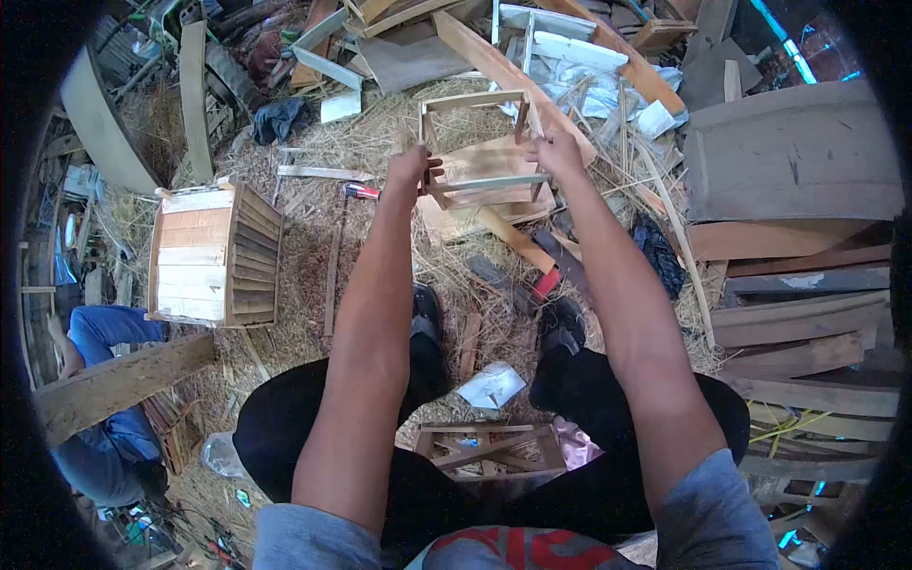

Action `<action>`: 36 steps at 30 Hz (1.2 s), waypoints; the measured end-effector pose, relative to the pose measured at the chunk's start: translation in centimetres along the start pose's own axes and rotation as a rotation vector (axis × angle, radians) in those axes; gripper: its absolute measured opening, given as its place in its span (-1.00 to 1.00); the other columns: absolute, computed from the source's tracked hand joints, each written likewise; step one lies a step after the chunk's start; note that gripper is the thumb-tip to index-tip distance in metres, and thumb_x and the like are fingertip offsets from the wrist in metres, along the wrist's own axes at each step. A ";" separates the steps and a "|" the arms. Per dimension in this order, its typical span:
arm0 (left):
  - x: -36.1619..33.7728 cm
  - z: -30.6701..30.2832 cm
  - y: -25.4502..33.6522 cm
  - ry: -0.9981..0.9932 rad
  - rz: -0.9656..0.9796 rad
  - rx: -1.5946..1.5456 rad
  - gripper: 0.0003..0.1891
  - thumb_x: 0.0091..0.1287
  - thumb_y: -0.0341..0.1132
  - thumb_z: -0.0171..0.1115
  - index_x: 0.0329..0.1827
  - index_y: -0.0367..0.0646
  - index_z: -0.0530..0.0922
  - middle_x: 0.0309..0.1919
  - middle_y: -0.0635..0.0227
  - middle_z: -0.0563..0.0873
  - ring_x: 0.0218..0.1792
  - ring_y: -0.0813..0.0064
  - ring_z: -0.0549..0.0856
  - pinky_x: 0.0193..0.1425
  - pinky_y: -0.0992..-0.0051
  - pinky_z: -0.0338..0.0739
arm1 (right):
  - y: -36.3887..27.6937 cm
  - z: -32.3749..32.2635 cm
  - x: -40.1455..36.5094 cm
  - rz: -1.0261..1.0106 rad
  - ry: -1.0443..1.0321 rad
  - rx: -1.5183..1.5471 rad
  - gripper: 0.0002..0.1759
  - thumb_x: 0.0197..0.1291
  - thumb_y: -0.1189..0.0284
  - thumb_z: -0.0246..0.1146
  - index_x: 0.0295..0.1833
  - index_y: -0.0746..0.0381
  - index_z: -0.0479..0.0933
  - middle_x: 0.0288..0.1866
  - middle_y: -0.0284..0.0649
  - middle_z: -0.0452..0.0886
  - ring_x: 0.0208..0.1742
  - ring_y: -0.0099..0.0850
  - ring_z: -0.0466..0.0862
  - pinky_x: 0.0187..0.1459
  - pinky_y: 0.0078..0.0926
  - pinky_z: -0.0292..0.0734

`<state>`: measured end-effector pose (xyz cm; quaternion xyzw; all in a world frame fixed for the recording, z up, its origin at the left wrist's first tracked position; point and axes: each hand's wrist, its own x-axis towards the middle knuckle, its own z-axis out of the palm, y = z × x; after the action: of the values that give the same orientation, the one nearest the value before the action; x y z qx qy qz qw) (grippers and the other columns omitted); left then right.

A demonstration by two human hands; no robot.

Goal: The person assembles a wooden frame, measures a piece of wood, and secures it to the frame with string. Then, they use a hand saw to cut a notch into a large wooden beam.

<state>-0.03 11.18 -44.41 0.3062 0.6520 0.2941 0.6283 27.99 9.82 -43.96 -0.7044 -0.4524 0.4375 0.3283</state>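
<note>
Out in front of me I hold a small open wooden frame (475, 99) made of thin strips, one hand on each side. My left hand (410, 171) is closed round its left side, and my right hand (555, 156) grips the right side. Under the frame lies a flat pale wooden board (446, 223). A red-handled tool (362, 192) lies on the straw just left of my left hand. Below the frame, a light wood strip (516, 237) and a dark block with a red part (545, 283) lie between my feet.
A slatted wooden crate (204, 255) stands at left. Beside it a person in blue jeans (109, 418) sits behind a thick plank (123, 385). Stacked boards (807, 323) fill the right side. Another wooden frame (489, 446) lies between my legs. Scrap wood lies at the back.
</note>
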 end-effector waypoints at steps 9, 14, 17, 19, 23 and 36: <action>-4.7 -0.3 5.0 -0.003 0.070 -0.045 -0.62 0.43 0.00 0.09 0.04 -0.10 0.61 -0.11 0.34 0.81 -0.17 0.41 0.78 -0.11 0.18 0.55 | -4.2 -2.2 -0.3 0.013 -0.024 0.054 -0.61 0.47 0.40 0.14 0.10 0.58 0.53 -0.18 0.08 0.73 -0.28 -0.24 0.81 -0.30 -0.34 0.71; -5.7 -0.9 5.5 -0.110 0.098 -0.008 -0.60 0.45 -0.07 0.06 0.10 -0.22 0.53 -0.13 0.21 0.81 -0.16 0.35 0.80 -0.10 0.17 0.61 | -5.9 -3.3 -2.0 -0.013 -0.003 0.082 -0.66 0.47 0.40 0.15 0.07 0.52 0.54 -0.18 0.04 0.72 -0.31 -0.28 0.79 -0.32 -0.35 0.67; -5.1 -2.0 6.3 -0.188 0.103 -0.048 -0.46 0.50 0.11 0.00 0.18 -0.22 0.51 -0.10 0.13 0.80 -0.10 0.27 0.81 -0.03 0.10 0.62 | -6.6 -4.7 -2.5 -0.087 -0.056 0.159 -0.73 0.44 0.41 0.19 0.01 0.45 0.58 -0.20 -0.06 0.71 -0.31 -0.32 0.78 -0.31 -0.35 0.67; -8.8 -2.5 9.0 -0.216 0.088 -0.046 -0.41 0.52 0.18 -0.05 0.29 -0.17 0.44 -0.08 0.12 0.79 -0.10 0.22 0.81 0.01 0.07 0.62 | -8.8 -6.2 -4.7 -0.051 -0.116 0.272 -0.74 0.40 0.45 0.22 -0.01 0.47 0.57 -0.23 -0.05 0.72 -0.34 -0.33 0.77 -0.34 -0.38 0.69; -12.6 -3.7 16.1 -0.333 0.231 0.075 -0.31 0.56 0.24 -0.25 0.50 -0.12 0.23 0.05 -0.02 0.70 0.05 0.05 0.73 0.14 -0.05 0.57 | -15.5 -11.3 -7.9 -0.135 -0.212 0.251 -0.74 0.36 0.45 0.26 0.01 0.44 0.58 -0.21 -0.10 0.72 -0.26 -0.36 0.77 -0.27 -0.33 0.70; -24.7 -5.7 21.8 -0.411 0.549 -0.212 -0.21 0.50 0.37 -0.14 0.23 -0.28 0.54 -0.25 0.26 0.70 -0.14 0.31 0.71 0.06 0.20 0.57 | -19.9 -15.5 -19.0 -0.872 -0.039 -0.102 -0.53 -0.01 0.71 0.42 0.05 0.22 0.51 -0.02 -0.32 0.66 0.04 -0.45 0.64 0.06 -0.41 0.59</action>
<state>-4.49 6.15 -11.71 0.4558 0.3714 0.4503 0.6720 31.24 -1.31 -14.59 -0.4544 -0.7346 0.2484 0.4383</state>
